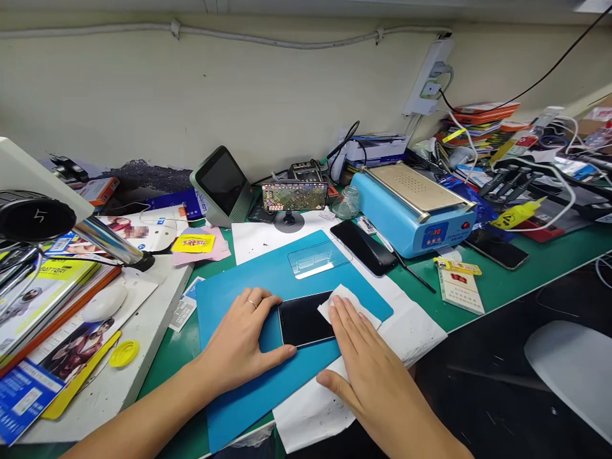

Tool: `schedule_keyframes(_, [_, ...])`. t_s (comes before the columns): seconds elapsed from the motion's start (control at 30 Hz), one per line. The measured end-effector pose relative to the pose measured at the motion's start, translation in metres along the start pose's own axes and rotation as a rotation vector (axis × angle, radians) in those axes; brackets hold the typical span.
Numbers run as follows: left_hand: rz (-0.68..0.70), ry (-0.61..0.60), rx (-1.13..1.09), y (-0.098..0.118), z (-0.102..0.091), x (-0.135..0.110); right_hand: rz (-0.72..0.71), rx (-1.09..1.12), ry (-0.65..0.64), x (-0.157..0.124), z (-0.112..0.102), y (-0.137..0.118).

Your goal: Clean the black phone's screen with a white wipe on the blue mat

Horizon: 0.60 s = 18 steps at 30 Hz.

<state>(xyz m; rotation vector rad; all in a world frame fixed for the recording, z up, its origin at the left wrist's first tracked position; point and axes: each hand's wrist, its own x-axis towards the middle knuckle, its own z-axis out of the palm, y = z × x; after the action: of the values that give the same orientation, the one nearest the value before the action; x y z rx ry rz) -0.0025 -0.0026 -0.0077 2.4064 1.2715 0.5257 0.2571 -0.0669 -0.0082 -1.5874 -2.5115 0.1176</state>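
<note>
A black phone [303, 319] lies screen up on a blue mat [268, 280] in front of me. My left hand [239, 338], a ring on one finger, rests open beside the phone's left end, thumb along its near edge, steadying it. My right hand [363, 357] lies flat with fingers together, pressing a white wipe [342, 298] onto the right part of the phone's screen. A clear plastic sheet [318, 260] lies on the mat behind the phone.
Behind the mat stand a blue heating plate machine [414, 207], a second black phone [364, 247], a phone on a stand showing a game [294, 196] and a small grey screen [222, 185]. Books and packaging [57, 299] crowd the left; cables and tools the right.
</note>
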Motion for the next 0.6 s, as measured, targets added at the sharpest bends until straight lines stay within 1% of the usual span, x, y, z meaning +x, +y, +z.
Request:
schedule_keyframes(0.1, [0.001,-0.005,0.001,0.000,0.000,0.000,-0.009,0.007,0.002,-0.002,-0.002,-0.001])
schedule_keyframes(0.2, [0.009,0.008,0.006,0.000,0.000,0.001,-0.008,0.026,-0.031,0.008,-0.004,0.003])
schedule_keyframes(0.3, [0.012,0.000,0.007,0.000,0.001,0.000,0.006,0.038,-0.025,0.014,-0.002,0.004])
schedule_keyframes(0.5, [-0.001,-0.024,0.016,0.000,0.001,0.000,0.022,0.024,-0.001,-0.003,0.002,-0.003])
schedule_keyframes(0.6, [-0.002,-0.021,0.019,0.000,0.000,0.000,0.024,0.021,-0.036,0.002,0.000,0.002])
